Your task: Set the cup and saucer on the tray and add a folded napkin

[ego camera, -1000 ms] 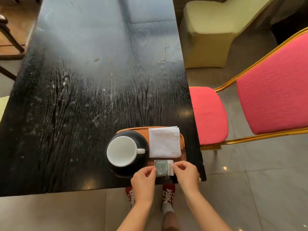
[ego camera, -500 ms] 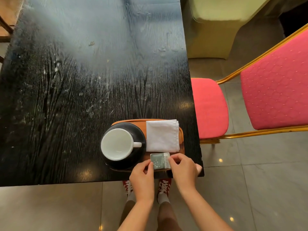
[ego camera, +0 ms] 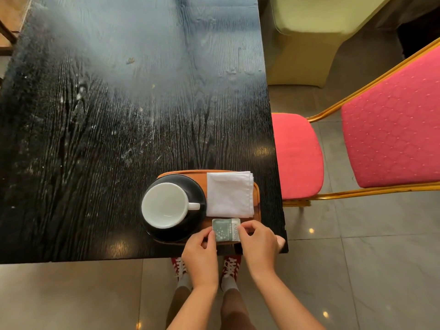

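Note:
An orange-brown tray point(ego camera: 256, 198) sits at the near right corner of the black table point(ego camera: 119, 127). On its left half a white cup point(ego camera: 164, 205) stands empty on a black saucer point(ego camera: 195, 186), handle pointing right. A folded white napkin point(ego camera: 229, 194) lies on the tray's right half. Just below the napkin, a small green and white packet point(ego camera: 226, 229) rests at the tray's near edge. My left hand point(ego camera: 201, 256) pinches the packet's left edge and my right hand point(ego camera: 258, 246) pinches its right edge.
A red chair with a gold frame point(ego camera: 345, 148) stands close to the table's right edge. A cream-covered chair point(ego camera: 307, 36) is behind it. Tiled floor point(ego camera: 71, 296) and my red shoes point(ego camera: 232, 265) show below the table's near edge.
Both hands have kept hold of the packet and shifted it slightly up onto the tray's near edge, below the napkin. Cup, saucer and napkin have not moved on the tray.

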A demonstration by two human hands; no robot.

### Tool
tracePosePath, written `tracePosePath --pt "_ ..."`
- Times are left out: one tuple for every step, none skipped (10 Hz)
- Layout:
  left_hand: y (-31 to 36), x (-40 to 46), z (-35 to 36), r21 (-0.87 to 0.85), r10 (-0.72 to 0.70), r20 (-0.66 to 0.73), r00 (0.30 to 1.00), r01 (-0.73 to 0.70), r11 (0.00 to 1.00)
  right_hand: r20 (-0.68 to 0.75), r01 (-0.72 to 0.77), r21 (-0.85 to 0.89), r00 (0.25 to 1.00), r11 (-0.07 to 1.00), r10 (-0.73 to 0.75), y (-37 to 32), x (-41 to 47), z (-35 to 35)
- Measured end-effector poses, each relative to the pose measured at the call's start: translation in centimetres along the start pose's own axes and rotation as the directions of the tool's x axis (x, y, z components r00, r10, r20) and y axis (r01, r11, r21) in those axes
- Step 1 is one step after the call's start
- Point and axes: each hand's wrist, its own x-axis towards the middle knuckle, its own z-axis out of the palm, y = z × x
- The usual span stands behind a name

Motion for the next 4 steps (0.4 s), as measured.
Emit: tracePosePath --pt "0.0 -0.1 0.0 -0.019 0.009 0.0 1.0 -0.009 1.0 0.006 0.01 0.009 1.0 1.0 -0.01 -0.1 -0.1 -0.1" --pt "0.2 -0.3 -0.3 0.009 0.014 0.036 0.999 -0.014 1.0 0.009 0.006 0.023 1.0 1.0 -0.007 0.1 -0.4 -0.7" --pt "0.7 -0.8 -1.4 0.037 0.033 0.1 0.994 -0.037 0.999 -0.012 0.075 0.013 0.997 0.997 -0.075 -0.1 -0.8 -1.9" --pt "2.2 -1.4 -3.4 0.079 0.13 0.197 0.972 -0.148 0.986 0.117 0.204 -0.054 0.973 0.978 -0.196 -1.9 -1.2 -4.0"
